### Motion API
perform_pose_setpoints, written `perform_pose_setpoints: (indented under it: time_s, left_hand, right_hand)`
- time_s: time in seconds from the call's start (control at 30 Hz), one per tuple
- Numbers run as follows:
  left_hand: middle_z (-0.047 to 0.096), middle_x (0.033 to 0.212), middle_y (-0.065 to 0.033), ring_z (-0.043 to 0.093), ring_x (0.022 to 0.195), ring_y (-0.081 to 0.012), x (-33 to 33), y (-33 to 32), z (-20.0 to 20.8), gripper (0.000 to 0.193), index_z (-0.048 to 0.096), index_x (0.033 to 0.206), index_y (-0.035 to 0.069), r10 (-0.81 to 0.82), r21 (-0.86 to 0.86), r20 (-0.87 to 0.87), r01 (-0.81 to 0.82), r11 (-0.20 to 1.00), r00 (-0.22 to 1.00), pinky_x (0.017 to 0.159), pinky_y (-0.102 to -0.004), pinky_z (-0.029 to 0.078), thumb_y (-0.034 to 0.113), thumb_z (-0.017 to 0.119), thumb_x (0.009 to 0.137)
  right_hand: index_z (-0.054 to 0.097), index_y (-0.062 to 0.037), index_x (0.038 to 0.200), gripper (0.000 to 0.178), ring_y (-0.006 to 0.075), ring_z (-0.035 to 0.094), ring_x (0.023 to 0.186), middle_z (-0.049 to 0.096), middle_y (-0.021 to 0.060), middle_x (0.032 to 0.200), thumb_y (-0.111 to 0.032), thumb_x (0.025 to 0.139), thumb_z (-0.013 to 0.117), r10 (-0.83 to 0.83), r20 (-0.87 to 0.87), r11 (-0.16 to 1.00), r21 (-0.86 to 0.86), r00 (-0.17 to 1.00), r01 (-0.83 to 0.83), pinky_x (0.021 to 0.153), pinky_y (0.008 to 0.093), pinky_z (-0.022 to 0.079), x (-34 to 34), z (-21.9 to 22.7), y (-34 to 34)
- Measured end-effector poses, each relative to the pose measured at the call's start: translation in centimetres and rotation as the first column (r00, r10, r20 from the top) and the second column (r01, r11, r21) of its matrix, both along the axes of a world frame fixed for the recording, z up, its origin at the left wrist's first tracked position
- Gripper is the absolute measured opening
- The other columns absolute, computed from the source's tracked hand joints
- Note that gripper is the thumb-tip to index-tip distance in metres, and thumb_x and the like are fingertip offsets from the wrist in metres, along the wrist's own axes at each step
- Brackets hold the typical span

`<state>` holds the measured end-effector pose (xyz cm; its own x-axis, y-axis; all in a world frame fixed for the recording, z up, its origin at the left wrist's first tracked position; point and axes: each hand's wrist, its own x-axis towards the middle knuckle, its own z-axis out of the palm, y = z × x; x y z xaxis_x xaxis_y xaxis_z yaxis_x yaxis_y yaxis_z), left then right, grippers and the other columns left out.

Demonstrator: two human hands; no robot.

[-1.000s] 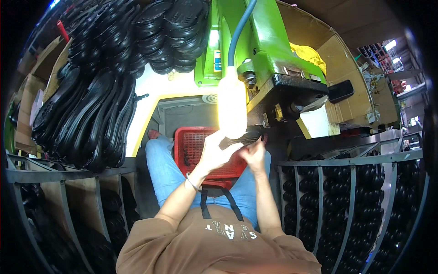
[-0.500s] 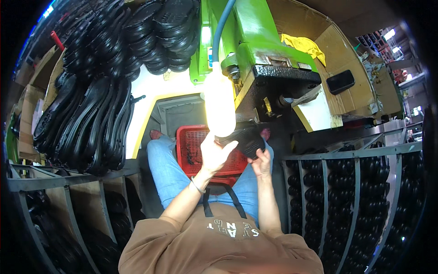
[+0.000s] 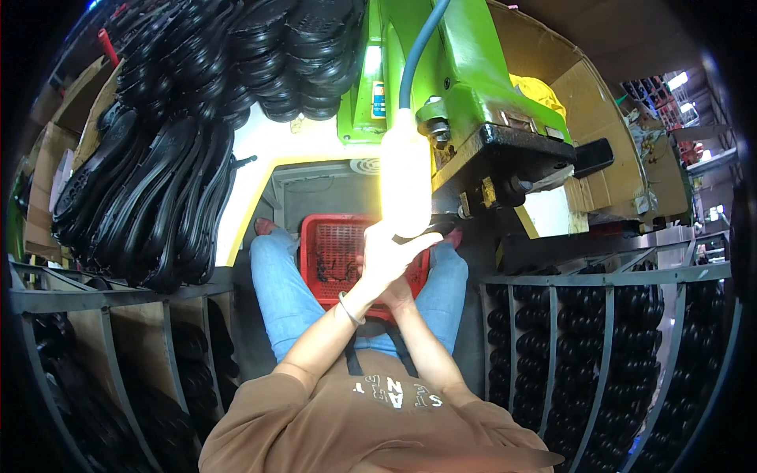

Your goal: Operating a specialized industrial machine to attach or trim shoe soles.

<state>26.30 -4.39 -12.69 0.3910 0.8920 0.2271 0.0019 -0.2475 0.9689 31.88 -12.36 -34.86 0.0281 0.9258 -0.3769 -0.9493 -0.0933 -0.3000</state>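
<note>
Head view — left hand point(image 3: 385, 256) at dark piece point(image 3: 441, 225), right hand point(image 3: 398, 292) beneath

I see a white desk point(image 3: 264, 146) with a yellow edge that bends around an opening in its near side. On its left part, black shoe soles point(image 3: 146, 201) stand in stacks and lean in a row toward the near left corner. Right of them on the desk I have a green machine point(image 3: 473, 63). By the desk's right edge is a cardboard box point(image 3: 611, 169); I can't tell what supports it. Below, the gray floor point(image 3: 315, 193) shows through the opening.
</note>
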Motion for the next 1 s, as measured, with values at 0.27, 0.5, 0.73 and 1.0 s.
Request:
perform_pose_setpoints:
  time_s: [0.27, 0.5, 0.73, 1.0]
  left_hand:
    - [0.070, 0.082, -0.0050, 0.064, 0.074, -0.0093, -1.4, 0.6, -0.6, 0.025, 0.071, 0.091, 0.002, -0.060, -0.042, 0.070, 0.063, 0.997, 0.996, 0.069, -0.0246, 0.051, 0.012, 0.081, 0.070]
    - [0.069, 0.079, -0.0064, 0.063, 0.073, -0.0078, -0.9, 0.0, -1.8, 0.026, 0.070, 0.092, 0.000, -0.051, -0.149, 0.189, 0.080, 0.986, 0.981, 0.066, -0.0238, 0.050, 0.011, 0.080, 0.071]
    - [0.063, 0.082, -0.0044, 0.059, 0.079, -0.0124, -0.2, 0.3, 0.7, 0.026, 0.069, 0.088, 0.002, -0.056, -0.120, -0.005, 0.055, 0.991, 0.998, 0.063, -0.0279, 0.047, 0.014, 0.083, 0.069]
    - [0.064, 0.078, -0.0033, 0.057, 0.069, -0.0100, -2.1, 0.8, -0.1, 0.025, 0.068, 0.084, 0.003, 0.059, 0.078, 0.014, -0.060, 0.995, 0.998, 0.062, -0.0252, 0.047, 0.014, 0.083, 0.068]
  right_hand:
    - [0.041, -0.0101, 0.136, 0.057, 0.0232, 0.046, 0.124, 0.048, 0.0069, 0.135, -0.021, 0.085, 0.067, -0.228, -0.011, 0.972, 0.061, 0.974, 0.228, 0.105, 0.0457, 0.036, 1.9, 3.3, -3.3]
    - [0.037, -0.0118, 0.139, 0.062, 0.0245, 0.038, 0.132, 0.043, 0.0059, 0.140, -0.019, 0.085, 0.067, -0.215, 0.155, 0.974, 0.106, 0.964, 0.200, 0.110, 0.0496, 0.029, 4.1, 5.9, -4.2]
    - [0.039, -0.0154, 0.139, 0.062, 0.0219, 0.035, 0.133, 0.041, 0.0017, 0.142, -0.017, 0.084, 0.068, -0.033, -0.299, 0.996, 0.074, 0.954, 0.057, 0.110, 0.0495, 0.029, -0.8, -0.9, -1.0]
    - [0.035, -0.0139, 0.140, 0.061, 0.0234, 0.038, 0.131, 0.044, 0.0031, 0.139, -0.018, 0.087, 0.065, -0.100, 0.059, 0.990, 0.108, 0.993, 0.093, 0.110, 0.0493, 0.030, 0.7, 3.5, -3.6]
